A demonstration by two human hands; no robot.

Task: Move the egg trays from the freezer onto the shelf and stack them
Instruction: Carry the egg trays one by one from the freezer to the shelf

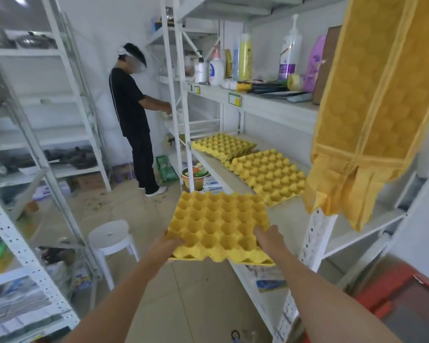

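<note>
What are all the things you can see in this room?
Held egg tray: one, yellow, in both hands beside the shelf.
Egg trays on shelf: two spots, yellow, near one flat, far pile uneven; count per pile unclear.
Shelf: one, white, on the right.
Bottles: several, white, yellow, purple, on the upper shelf.
Stool: one, white, on the floor.
Basket: one, green, on the floor.
Hanging cloth: one, yellow, top right.
Other person: one, black clothes, at the far shelves.
Left hand: on the tray's near left edge.
Right hand: on its near right edge.
</note>
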